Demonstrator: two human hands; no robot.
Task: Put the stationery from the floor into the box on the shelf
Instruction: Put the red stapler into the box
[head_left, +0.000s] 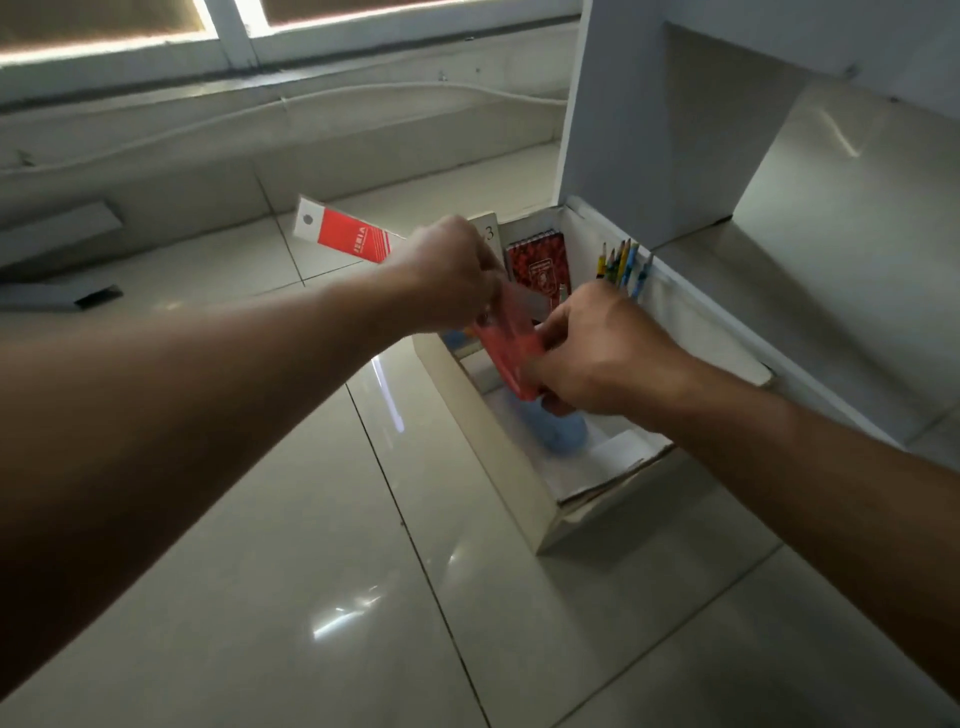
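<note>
Hands (452, 270) (597, 353) grip red stapler (506, 348) over box (498, 467).

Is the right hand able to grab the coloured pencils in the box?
Probably yes. The right hand is just in front of the coloured pencils, whose tips stand clear, but its fingers hold a red item.

Two hands are counted over one open white box (524, 483) — the left hand (447, 270) and the right hand (597, 353). One red-and-white card pack (348, 236) is seen, and one red object (511, 348) gripped between both hands. One red spiral notebook (540, 262) is stood in the box, one blue item (558, 431) is lying at its bottom, and roughly six coloured pencils (623, 262) are lined up — the exact number cannot be told.
</note>
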